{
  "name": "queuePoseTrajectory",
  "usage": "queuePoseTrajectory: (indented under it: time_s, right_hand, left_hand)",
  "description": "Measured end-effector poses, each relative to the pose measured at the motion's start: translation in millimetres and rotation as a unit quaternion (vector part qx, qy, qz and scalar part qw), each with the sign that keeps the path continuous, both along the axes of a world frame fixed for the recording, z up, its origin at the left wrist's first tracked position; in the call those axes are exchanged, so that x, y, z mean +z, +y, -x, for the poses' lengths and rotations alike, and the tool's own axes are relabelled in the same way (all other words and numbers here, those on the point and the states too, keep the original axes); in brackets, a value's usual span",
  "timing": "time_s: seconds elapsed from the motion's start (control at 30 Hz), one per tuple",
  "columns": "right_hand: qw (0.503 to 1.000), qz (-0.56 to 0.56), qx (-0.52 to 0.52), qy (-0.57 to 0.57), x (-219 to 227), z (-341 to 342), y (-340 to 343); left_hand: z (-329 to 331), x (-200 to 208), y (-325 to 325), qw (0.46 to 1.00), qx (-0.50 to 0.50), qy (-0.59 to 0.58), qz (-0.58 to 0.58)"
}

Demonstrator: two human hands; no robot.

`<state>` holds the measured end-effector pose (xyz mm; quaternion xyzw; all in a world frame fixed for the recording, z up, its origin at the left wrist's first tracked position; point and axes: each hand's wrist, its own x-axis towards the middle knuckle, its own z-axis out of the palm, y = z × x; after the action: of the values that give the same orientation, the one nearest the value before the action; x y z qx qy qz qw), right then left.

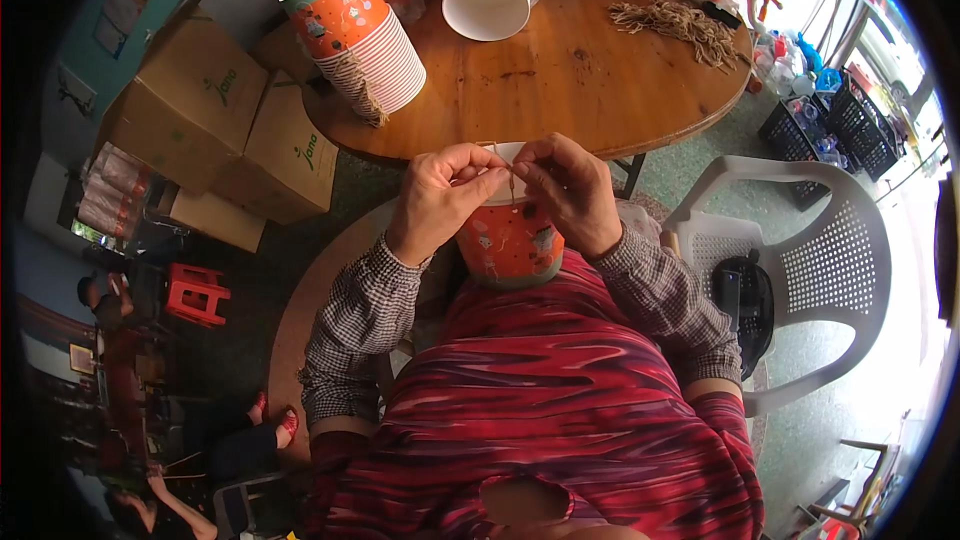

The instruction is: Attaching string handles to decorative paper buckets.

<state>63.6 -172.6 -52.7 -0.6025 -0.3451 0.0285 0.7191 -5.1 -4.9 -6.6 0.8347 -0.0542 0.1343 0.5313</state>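
Note:
An orange patterned paper bucket with a white inside and a greenish base band rests upright at my lap. My left hand is closed at its rim, thumb and forefinger pinching a thin tan cord. From the other side my right hand pinches the same cord, fingertips almost touching those of the left. Part of the cord hangs down the bucket's outer wall. Fingers cover much of the rim, and the cord's exact path between them is hard to make out.
On the round wooden table stand a tilted stack of nested buckets, a white bucket on its side, and a bundle of tan cords. Cardboard boxes are at left, a grey plastic chair at right. Other people sit at lower left.

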Motion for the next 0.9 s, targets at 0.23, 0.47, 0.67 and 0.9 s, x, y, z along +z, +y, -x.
queuePoseTrajectory:
  time_s: [0.23, 0.47, 0.67, 0.9]
  right_hand:
    - [0.998, 0.027, -0.02, -0.051, 3.7, -5.6, -6.3]
    - [0.992, 0.057, 0.101, 0.041, 26.0, -15.7, -15.7]
    - [0.971, 0.082, 0.221, -0.037, 30.6, -27.8, -18.7]
    - [0.967, 0.148, 0.068, -0.196, 26.0, -19.6, -14.9]
  left_hand:
    - [2.2, 4.4, -3.6, 0.996, 0.009, -0.064, -0.054]
    - [10.1, 3.0, -5.7, 0.98, -0.002, -0.145, -0.14]
    - [21.9, 11.1, -16.7, 0.999, -0.017, -0.042, -0.028]
    - [29.3, 3.8, -20.4, 0.941, -0.034, -0.214, -0.259]
